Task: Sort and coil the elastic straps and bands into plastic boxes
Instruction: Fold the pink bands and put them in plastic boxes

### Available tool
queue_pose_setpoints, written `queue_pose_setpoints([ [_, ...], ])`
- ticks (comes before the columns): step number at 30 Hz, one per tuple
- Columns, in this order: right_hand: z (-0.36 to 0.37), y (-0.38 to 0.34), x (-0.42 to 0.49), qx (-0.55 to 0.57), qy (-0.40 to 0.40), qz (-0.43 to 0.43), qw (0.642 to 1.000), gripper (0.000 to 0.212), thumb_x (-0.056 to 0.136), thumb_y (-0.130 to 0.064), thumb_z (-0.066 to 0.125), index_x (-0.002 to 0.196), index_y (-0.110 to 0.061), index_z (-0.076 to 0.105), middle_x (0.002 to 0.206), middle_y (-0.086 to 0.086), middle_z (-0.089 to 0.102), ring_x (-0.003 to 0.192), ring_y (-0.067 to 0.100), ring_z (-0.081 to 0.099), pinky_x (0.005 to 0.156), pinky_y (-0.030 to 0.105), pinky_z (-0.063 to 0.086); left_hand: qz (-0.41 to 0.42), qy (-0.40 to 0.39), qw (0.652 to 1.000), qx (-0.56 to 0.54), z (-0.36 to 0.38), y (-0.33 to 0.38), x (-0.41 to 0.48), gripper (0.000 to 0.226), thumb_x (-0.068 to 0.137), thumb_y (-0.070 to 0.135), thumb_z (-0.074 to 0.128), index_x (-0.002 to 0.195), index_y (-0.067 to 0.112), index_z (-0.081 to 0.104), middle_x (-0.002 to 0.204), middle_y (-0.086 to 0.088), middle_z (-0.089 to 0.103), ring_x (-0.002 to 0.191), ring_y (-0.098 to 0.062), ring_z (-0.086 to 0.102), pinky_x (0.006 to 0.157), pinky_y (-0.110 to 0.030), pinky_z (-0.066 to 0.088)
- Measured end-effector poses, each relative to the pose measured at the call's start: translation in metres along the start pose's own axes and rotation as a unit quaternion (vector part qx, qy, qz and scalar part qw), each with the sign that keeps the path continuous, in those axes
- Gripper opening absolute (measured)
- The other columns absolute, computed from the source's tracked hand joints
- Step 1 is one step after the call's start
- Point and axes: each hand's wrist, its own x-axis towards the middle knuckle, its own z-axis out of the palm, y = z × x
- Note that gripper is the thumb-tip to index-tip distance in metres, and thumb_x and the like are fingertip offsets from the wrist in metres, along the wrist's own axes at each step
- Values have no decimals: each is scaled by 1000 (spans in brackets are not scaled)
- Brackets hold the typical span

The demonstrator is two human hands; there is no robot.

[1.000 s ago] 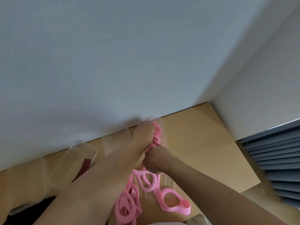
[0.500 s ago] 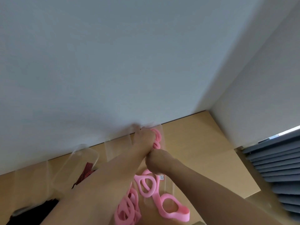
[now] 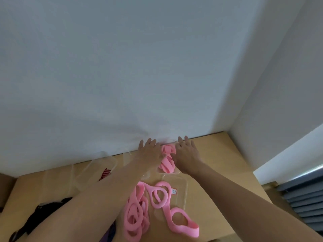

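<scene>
1. A coiled pink band [image 3: 167, 158] sits bunched inside a small clear box [image 3: 176, 172] at the far edge of the wooden table [image 3: 218, 163], close to the white wall [image 3: 122, 67].
2. The left hand [image 3: 150, 151] lies just left of the coil, with its fingers straight and spread, gripping nothing.
3. The right hand [image 3: 187, 154] lies just right of the coil, also flat and spread, holding nothing. Whether either palm touches the box cannot be told.
4. Nearer the person, loose pink bands [image 3: 136, 212] lie in tangled loops, partly over a flat clear lid or tray [image 3: 184, 187].
5. To the left stands another clear box [image 3: 97, 165] with a red striped strap [image 3: 105, 172] in it.
6. Black straps [image 3: 43, 212] lie at the table's near left.
</scene>
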Motion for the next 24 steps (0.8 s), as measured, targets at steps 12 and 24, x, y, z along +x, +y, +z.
queue_pose_setpoints([
  [12,3,30,-57,4,-11,-68,998,65,107,-49,25,156,-7,25,168,15,9,155,37,3,123,53,8,-92,-18,994,-60,-7,58,-80,72,107,52,31,163,11,11,171,-12,12,158,-32,3,125,-56,8],
  [24,35,76,-145,20,-64,-124,990,61,107,-44,32,154,-6,29,167,14,14,153,40,10,122,55,14,-183,-7,976,-116,40,153,-172,48,106,40,40,146,12,42,157,-12,39,146,-32,33,122,-50,24],
])
